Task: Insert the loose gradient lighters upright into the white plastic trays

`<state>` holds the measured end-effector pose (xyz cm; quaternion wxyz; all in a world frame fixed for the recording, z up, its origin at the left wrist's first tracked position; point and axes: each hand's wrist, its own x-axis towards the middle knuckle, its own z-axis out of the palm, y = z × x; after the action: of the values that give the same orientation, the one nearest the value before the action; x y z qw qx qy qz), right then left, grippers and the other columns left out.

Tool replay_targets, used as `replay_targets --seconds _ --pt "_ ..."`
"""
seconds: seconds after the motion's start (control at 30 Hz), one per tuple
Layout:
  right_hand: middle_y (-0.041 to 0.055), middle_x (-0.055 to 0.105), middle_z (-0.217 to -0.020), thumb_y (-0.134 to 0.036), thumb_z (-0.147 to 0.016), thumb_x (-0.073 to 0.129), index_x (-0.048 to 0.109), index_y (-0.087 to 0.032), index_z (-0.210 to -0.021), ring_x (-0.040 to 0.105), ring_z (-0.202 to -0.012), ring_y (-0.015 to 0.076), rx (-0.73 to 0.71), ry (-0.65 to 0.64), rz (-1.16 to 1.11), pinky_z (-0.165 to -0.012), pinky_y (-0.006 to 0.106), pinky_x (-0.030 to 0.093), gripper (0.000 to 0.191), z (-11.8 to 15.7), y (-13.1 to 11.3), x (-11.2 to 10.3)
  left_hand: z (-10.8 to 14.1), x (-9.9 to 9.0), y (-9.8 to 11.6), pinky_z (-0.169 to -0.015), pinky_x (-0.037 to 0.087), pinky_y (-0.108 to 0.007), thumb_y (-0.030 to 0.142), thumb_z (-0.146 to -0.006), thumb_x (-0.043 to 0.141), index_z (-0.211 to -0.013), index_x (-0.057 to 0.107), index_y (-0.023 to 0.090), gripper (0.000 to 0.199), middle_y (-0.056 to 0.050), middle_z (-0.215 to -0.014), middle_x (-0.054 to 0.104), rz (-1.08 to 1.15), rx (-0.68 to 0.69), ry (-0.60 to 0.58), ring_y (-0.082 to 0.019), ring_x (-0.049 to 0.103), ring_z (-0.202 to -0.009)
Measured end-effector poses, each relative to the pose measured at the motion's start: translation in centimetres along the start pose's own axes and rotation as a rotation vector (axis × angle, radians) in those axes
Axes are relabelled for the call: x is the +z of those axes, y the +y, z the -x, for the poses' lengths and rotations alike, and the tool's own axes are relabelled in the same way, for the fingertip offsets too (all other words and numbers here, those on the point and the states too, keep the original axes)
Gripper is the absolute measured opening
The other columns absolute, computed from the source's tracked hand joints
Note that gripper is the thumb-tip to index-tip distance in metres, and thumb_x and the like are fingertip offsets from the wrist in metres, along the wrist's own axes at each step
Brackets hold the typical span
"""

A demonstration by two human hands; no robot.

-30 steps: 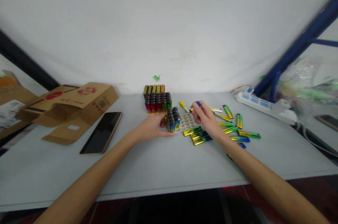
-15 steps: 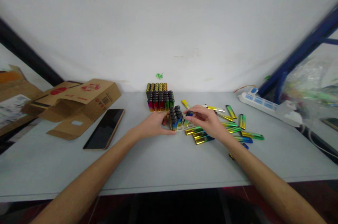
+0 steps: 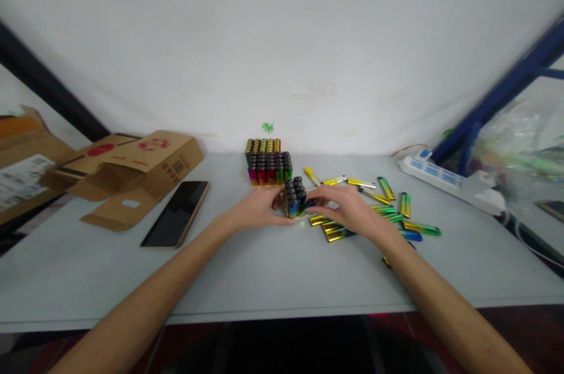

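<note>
My left hand (image 3: 258,208) is closed around the left side of a small tray (image 3: 302,220), mostly hidden, in which a cluster of upright lighters (image 3: 295,192) stands, black-topped with blue shiny bodies. Pinched in my right hand (image 3: 346,206) is one lighter (image 3: 311,203), its dark top tilted at the right edge of the cluster. Loose lighters (image 3: 339,234) with metallic yellow, green and blue bodies lie scattered beneath and to the right of that hand. Behind my left hand stands a block of lighters (image 3: 269,168) in pink, red and green, with gold-topped ones (image 3: 263,145) at its back.
On the left lie a smartphone (image 3: 176,214) and an opened cardboard box (image 3: 170,154), with another carton (image 3: 26,174) at the far left. A white power strip (image 3: 452,179) runs along the right, beside a blue frame (image 3: 497,92). The wall closes off the table's back.
My right hand has moved slightly left and brought the lighter against the cluster, tipping it over. My left hand keeps its hold on the tray.
</note>
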<state>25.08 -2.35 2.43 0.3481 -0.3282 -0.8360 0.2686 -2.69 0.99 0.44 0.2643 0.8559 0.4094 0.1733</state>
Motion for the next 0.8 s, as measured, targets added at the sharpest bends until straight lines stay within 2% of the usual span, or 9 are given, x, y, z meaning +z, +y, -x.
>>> replay_targets --seconds 0.1,0.2,0.33,0.4,0.5,0.57,0.63,0.73,0.8 --pt "0.0061 0.081 -0.096 -0.045 -0.1 0.078 0.077 -0.027 -0.109 0.076 -0.081 0.0233 0.004 -0.011 0.018 -0.081 0.039 0.063 0.02 -0.1 -0.1 0.6 0.0 0.0 0.0 -0.067 0.045 -0.031 0.067 -0.073 0.089 -0.104 0.068 0.02 0.06 -0.002 -0.086 0.07 -0.007 0.001 0.002 -0.023 0.064 -0.077" --pt "0.0047 0.08 -0.1 -0.038 -0.096 0.083 0.069 -0.027 -0.111 0.076 -0.083 0.0224 0.097 0.053 -0.009 -0.078 0.037 0.063 0.024 -0.1 -0.3 1.7 0.0 0.1 -0.1 -0.066 0.044 -0.03 0.067 -0.074 0.088 -0.103 0.068 0.02 0.058 -0.001 -0.084 0.068 0.001 0.015 0.008 -0.022 0.063 -0.076" --pt "0.002 0.075 -0.089 -0.029 -0.092 0.087 0.063 -0.026 -0.103 0.074 -0.077 0.0217 0.174 0.073 0.051 -0.071 0.033 0.058 0.027 -0.2 -0.5 2.6 0.0 0.0 -0.1 -0.066 0.043 -0.03 0.066 -0.076 0.087 -0.103 0.069 0.02 0.057 0.0 -0.083 0.067 0.008 0.024 0.002 -0.022 0.062 -0.077" --pt "0.0021 0.073 -0.085 -0.032 -0.093 0.086 0.063 -0.026 -0.1 0.072 -0.075 0.0219 0.17 0.059 0.093 -0.07 0.034 0.056 0.025 -0.3 -0.5 2.8 0.0 0.0 -0.1 -0.066 0.043 -0.03 0.066 -0.076 0.088 -0.102 0.068 0.02 0.057 0.0 -0.084 0.067 0.004 0.018 0.002 -0.022 0.063 -0.076" --pt "0.0042 0.075 -0.089 -0.046 -0.093 0.087 0.065 -0.026 -0.103 0.072 -0.077 0.0225 0.168 0.06 0.067 -0.072 0.035 0.058 0.031 -0.2 -0.5 2.5 0.0 0.0 -0.1 -0.066 0.043 -0.03 0.064 -0.076 0.088 -0.104 0.068 0.02 0.056 0.0 -0.083 0.067 0.003 0.012 0.015 -0.022 0.063 -0.076" --pt "0.0056 0.078 -0.093 -0.056 -0.091 0.087 0.067 -0.026 -0.107 0.074 -0.08 0.0231 0.173 0.082 0.02 -0.074 0.036 0.06 0.039 0.1 -0.6 1.4 0.0 0.0 -0.1 -0.066 0.044 -0.03 0.064 -0.075 0.088 -0.103 0.068 0.02 0.056 0.0 -0.082 0.067 0.005 0.01 0.015 -0.022 0.063 -0.077" --pt "0.0064 0.08 -0.094 -0.059 -0.092 0.084 0.07 -0.025 -0.105 0.074 -0.081 0.0233 0.178 0.106 0.009 -0.078 0.038 0.062 0.039 0.7 -0.8 -0.5 -0.1 0.0 -0.2 -0.066 0.044 -0.03 0.065 -0.073 0.089 -0.101 0.067 0.021 0.057 0.0 -0.082 0.067 0.01 0.006 0.008 -0.022 0.064 -0.077" --pt "0.0069 0.081 -0.092 -0.057 -0.099 0.075 0.075 -0.025 -0.095 0.075 -0.081 0.024 0.212 0.114 0.118 -0.083 0.04 0.062 0.032 2.6 -1.2 -4.5 -0.1 0.0 -0.2 -0.066 0.045 -0.03 0.068 -0.073 0.088 -0.099 0.066 0.021 0.058 -0.001 -0.085 0.068 0.002 -0.012 -0.003 -0.023 0.065 -0.077" --pt "0.0084 0.083 -0.102 -0.054 -0.099 0.075 0.079 -0.025 -0.101 0.077 -0.087 0.0259 0.279 0.057 0.169 -0.088 0.042 0.063 0.028 4.7 -1.4 -7.4 -0.1 -0.1 -0.3 -0.066 0.045 -0.03 0.069 -0.074 0.087 -0.099 0.066 0.02 0.059 -0.002 -0.087 0.069 -0.014 -0.024 -0.01 -0.024 0.065 -0.078"
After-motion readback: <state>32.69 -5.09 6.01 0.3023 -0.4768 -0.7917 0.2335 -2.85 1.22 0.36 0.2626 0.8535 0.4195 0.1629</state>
